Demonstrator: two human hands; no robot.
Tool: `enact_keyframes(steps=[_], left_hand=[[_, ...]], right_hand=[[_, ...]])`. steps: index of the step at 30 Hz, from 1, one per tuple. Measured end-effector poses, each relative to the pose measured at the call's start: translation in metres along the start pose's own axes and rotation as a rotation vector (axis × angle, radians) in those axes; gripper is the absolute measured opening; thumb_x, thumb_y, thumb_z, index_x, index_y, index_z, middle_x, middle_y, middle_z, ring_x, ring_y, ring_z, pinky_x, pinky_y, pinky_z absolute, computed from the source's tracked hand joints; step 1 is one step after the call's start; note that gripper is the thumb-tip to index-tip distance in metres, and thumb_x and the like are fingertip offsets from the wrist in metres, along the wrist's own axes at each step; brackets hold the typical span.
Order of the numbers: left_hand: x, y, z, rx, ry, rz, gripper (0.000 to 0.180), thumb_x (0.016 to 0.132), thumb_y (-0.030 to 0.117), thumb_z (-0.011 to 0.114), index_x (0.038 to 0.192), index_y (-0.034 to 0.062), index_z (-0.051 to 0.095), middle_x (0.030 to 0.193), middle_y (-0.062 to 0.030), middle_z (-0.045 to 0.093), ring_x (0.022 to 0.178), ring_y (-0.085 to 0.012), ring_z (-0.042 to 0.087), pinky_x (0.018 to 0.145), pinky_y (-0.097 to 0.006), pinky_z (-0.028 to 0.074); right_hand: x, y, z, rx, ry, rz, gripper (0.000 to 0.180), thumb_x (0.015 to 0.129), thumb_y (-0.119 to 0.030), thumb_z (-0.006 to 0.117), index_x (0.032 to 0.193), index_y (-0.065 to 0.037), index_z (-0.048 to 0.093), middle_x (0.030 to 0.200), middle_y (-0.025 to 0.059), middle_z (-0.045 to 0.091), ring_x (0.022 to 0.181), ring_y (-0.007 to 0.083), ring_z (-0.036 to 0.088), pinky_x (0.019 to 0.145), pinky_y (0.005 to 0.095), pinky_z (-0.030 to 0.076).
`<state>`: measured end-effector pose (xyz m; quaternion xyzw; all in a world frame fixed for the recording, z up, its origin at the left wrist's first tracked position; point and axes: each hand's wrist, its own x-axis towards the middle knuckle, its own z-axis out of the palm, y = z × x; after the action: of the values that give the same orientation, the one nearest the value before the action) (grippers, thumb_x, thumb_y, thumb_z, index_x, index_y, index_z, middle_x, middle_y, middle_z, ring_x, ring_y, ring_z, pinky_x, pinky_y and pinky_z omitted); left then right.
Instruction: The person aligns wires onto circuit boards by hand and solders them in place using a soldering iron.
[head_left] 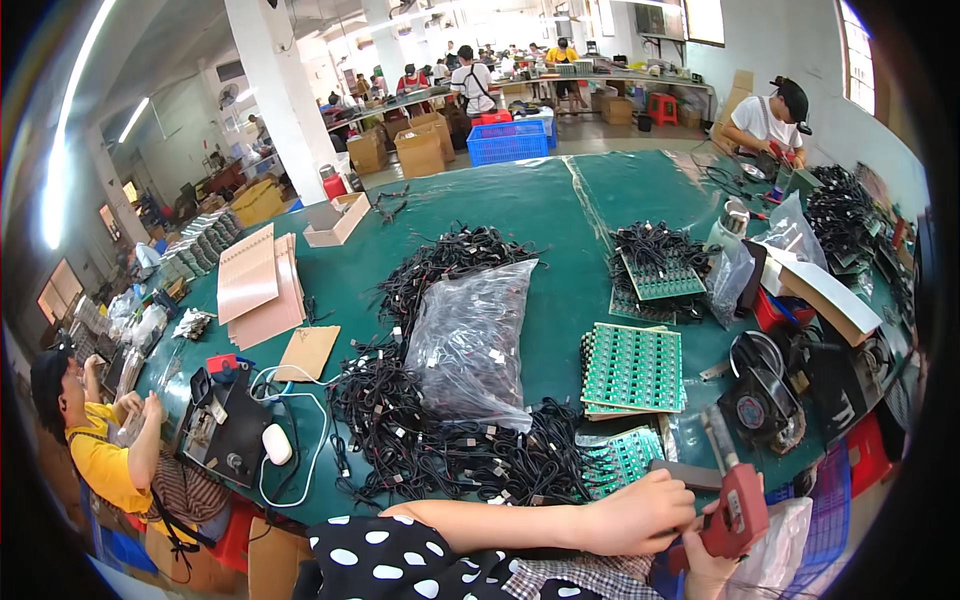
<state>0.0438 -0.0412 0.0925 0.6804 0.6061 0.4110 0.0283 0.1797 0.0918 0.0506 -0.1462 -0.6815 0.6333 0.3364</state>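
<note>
My left hand (650, 513) is closed, its forearm crossing the near edge of the table; anything in its fingers is hidden. Just right of it, my right hand (708, 568) is wrapped round the lower part of a red gun-shaped tool (742, 508), whose brownish barrel points up and away from me. A dark flat bar (690, 475) lies beyond my left hand. Green circuit boards (622, 460) with black leads lie past my knuckles, and behind them stands a stack of green board panels (632, 368). Black cables (480, 455) are heaped to the left.
A clear plastic bag (470, 345) lies amid the cables. Farther right are another board stack (662, 275) and a black round machine (760, 400). Co-workers sit at the left (110, 450) and far right (765, 125). A white corded device (277, 444) lies left.
</note>
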Motion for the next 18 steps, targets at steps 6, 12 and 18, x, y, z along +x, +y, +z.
enact_keyframes(steps=[6, 12, 18], left_hand=[[0.002, 0.019, 0.005, -0.395, 0.164, -0.343, 0.014, 0.078, 0.016, 0.058, 0.08, 0.0048, 0.05, 0.07, -0.0132, 0.054, 0.07, -0.0341, 0.054, 0.062, -0.041, 0.041], [-0.004, 0.018, 0.0, -0.252, 0.162, -0.342, 0.014, 0.076, 0.013, 0.058, 0.081, 0.0029, 0.049, 0.068, -0.0169, 0.055, 0.067, -0.038, 0.057, 0.058, -0.043, 0.043], [-0.005, 0.016, 0.0, -0.246, 0.211, -0.279, 0.011, 0.077, 0.011, 0.058, 0.076, 0.0021, 0.051, 0.064, -0.0122, 0.058, 0.064, -0.0292, 0.061, 0.053, -0.037, 0.045]], right_hand=[[-0.004, 0.001, -0.013, -0.018, 0.044, -0.111, 0.07, 0.065, 0.005, 0.067, 0.127, 0.0, 0.034, 0.107, 0.0099, 0.048, 0.077, 0.0142, 0.055, 0.068, 0.0253, 0.047], [0.001, -0.019, 0.002, -0.241, -0.027, -0.075, 0.066, 0.072, -0.018, 0.067, 0.131, -0.009, 0.039, 0.128, 0.0114, 0.036, 0.107, 0.0252, 0.042, 0.09, 0.0352, 0.034], [0.002, -0.041, 0.018, -0.376, -0.002, -0.04, 0.064, 0.077, -0.033, 0.067, 0.133, -0.015, 0.042, 0.142, 0.0124, 0.028, 0.127, 0.0325, 0.033, 0.105, 0.0415, 0.026]])
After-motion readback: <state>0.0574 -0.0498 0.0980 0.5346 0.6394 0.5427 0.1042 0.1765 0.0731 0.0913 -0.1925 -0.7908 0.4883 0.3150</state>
